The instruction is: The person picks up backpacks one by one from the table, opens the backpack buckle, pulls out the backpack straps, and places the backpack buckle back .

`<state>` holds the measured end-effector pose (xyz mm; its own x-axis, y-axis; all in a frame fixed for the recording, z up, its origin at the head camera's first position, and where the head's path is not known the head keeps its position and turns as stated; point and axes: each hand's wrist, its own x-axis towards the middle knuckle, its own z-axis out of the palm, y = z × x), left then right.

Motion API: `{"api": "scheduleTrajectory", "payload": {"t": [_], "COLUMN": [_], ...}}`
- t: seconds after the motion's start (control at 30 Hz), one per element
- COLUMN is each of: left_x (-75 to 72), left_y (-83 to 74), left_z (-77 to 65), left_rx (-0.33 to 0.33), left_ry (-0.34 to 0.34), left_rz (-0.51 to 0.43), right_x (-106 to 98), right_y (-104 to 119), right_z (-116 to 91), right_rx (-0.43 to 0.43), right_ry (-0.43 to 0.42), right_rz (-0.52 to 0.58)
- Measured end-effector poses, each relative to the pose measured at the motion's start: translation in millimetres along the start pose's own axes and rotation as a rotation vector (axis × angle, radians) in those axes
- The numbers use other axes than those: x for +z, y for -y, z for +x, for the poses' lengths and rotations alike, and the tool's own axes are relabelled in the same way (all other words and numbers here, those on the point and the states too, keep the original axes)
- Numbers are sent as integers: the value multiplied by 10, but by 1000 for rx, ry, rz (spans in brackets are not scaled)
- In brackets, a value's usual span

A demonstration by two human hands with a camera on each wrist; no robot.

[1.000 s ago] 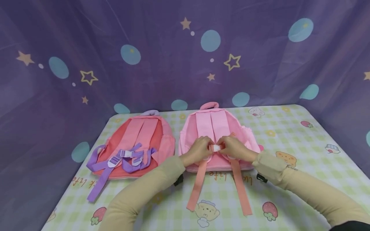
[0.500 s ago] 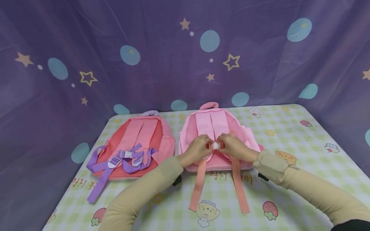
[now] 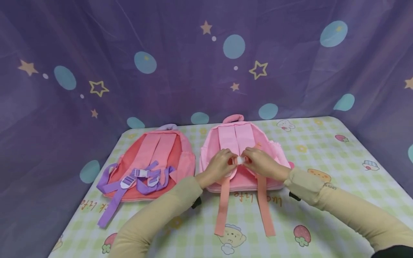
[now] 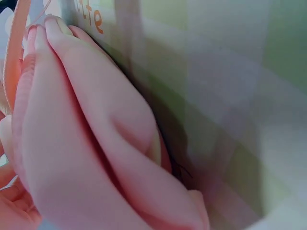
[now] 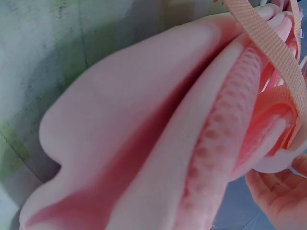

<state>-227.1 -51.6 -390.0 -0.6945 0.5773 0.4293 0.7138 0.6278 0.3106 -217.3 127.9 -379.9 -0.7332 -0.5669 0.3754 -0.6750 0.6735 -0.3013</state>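
Observation:
A pink backpack (image 3: 243, 181) lies with its strap side up on the table. Over its middle, my left hand (image 3: 218, 166) and right hand (image 3: 262, 163) meet at a white plastic buckle (image 3: 240, 160) on a short orange strap. Each hand pinches one side of it between thumb and fingers, and the two buckle halves appear joined. Two orange webbing straps, left (image 3: 222, 209) and right (image 3: 265, 211), hang down past the bag's bottom. In the right wrist view the bag's folded side (image 5: 139, 105) fills the middle, with my right hand's fingers at the lower right edge.
To the left lies a coral backpack (image 3: 167, 143) with purple straps (image 3: 113, 206) and white buckles (image 3: 141, 172). A green checked cloth (image 3: 338, 208) covers the table. A purple curtain (image 3: 180, 93) stands behind the table and along its sides.
Both hands have lifted the buckle slightly and carried it a little away from me. The lower ends of the orange straps have drawn closer together. The coral backpack has stayed put.

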Motion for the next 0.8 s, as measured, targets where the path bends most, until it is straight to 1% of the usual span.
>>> {"api": "scheduleTrajectory", "payload": {"t": [0.17,0.27,0.43,0.57,0.63,0.7,0.8], "left_x": [-7,-34,-59,-55,-56,-56,-72], "left_y": [2,22,72,101,106,111,106], "left_z": [-7,-25,-53,-58,-60,-63,-61], "left_rx": [-24,-39,-63,-70,-91,-125,-173], "left_ry": [17,16,-26,-70,-81,-87,-89], "left_rz": [-35,-73,-162,-212,-245,-282,-345], "right_x": [-16,-39,-111,-149,-158,-161,-161], "right_y": [4,-23,-87,-131,-147,-165,-186], "right_z": [-11,-38,-89,-117,-131,-144,-162], "right_rx": [-8,3,39,20,9,5,18], "right_ry": [10,4,-3,-16,-25,-25,-13], "right_rz": [-24,-1,74,99,107,102,99]}}
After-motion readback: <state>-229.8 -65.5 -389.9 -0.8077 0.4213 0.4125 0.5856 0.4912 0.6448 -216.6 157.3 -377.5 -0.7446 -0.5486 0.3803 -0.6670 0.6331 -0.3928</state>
